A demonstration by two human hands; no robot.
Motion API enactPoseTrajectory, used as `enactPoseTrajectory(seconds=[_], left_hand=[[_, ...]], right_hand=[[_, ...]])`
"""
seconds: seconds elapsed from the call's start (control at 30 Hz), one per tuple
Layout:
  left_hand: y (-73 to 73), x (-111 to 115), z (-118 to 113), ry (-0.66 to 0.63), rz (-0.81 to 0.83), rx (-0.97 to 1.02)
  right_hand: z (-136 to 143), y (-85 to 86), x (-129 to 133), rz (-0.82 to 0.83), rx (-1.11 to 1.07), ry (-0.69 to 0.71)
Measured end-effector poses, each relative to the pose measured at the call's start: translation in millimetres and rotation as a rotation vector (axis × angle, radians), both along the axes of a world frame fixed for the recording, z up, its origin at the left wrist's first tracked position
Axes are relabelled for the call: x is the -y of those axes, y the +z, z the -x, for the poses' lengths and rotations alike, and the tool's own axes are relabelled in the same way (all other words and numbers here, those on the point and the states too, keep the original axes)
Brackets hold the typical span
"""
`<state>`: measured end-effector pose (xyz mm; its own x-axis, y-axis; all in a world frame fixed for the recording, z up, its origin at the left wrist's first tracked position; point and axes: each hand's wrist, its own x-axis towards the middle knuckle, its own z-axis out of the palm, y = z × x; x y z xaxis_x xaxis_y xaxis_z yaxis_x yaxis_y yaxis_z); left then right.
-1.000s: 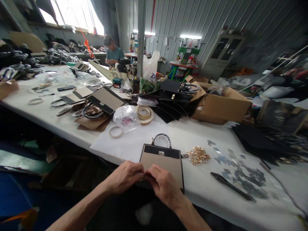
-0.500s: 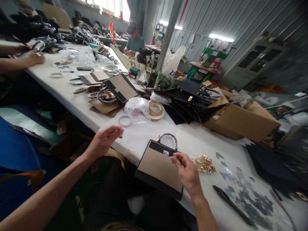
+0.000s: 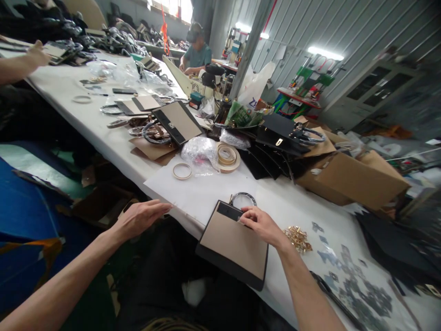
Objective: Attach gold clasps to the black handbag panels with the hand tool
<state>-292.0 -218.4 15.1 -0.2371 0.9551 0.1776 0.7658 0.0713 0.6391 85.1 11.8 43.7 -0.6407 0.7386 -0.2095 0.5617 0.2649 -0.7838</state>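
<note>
A beige and black handbag (image 3: pixel 232 243) lies at the table's near edge, its wrapped handle (image 3: pixel 244 198) pointing away from me. My right hand (image 3: pixel 262 224) is over the bag's upper part, thumb and fingers brought together at the metal clasp, which they mostly cover. Whatever is between those fingertips is too small to make out. Off to the left of the bag, my left hand (image 3: pixel 144 216) hovers by the table edge, fingers stretched out and touching nothing I can see. A pile of gold-coloured metal fittings (image 3: pixel 298 239) sits right of the bag.
Flat metal plates (image 3: pixel 365 289) and a dark long tool (image 3: pixel 334 299) lie at the right. Beyond my hands are tape rolls (image 3: pixel 227 157), a tape ring (image 3: pixel 182 171), another handbag (image 3: pixel 179 123) and a cardboard box (image 3: pixel 358 177). A co-worker's hand (image 3: pixel 37 55) shows far left.
My right hand has moved onto the clasp area of the handbag. My left hand has dropped lower and its fingers have straightened. The co-worker's hand at the left has shifted away.
</note>
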Motion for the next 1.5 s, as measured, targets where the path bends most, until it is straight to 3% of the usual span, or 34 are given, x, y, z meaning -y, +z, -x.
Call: enactPoseTrajectory(seconds=[0.1, 0.43, 0.57, 0.73, 0.97, 1.33, 1.5], left_hand=[[-15.3, -2.9, -6.2, -0.124, 0.054, -0.019], [-34.8, -16.2, -25.7, 0.002, -0.063, 0.105], [-35.2, -17.1, -29.0, 0.047, -0.043, 0.149], [-35.6, -15.3, -29.6, 0.082, -0.032, 0.196], [-47.5, -12.7, -29.8, 0.11, -0.003, 0.259], [-48.4, -11.1, -35.7, 0.121, 0.041, 0.371], [-45.1, -12.8, -39.2, 0.133, 0.034, 0.408]], right_hand=[[-0.3, -0.3, -2.1, 0.027, -0.003, 0.008], [-5.2, -8.1, -0.4, 0.056, -0.073, -0.071], [-6.8, -7.8, 1.7, 0.059, -0.107, -0.129], [-12.7, -12.5, 13.2, -0.076, -0.16, -0.313], [-14.1, -33.2, 33.0, 0.034, -0.166, -0.469], [-4.0, -41.4, 48.1, -0.184, -0.126, -0.49], [-3.5, -45.8, 49.9, -0.186, -0.115, -0.525]])
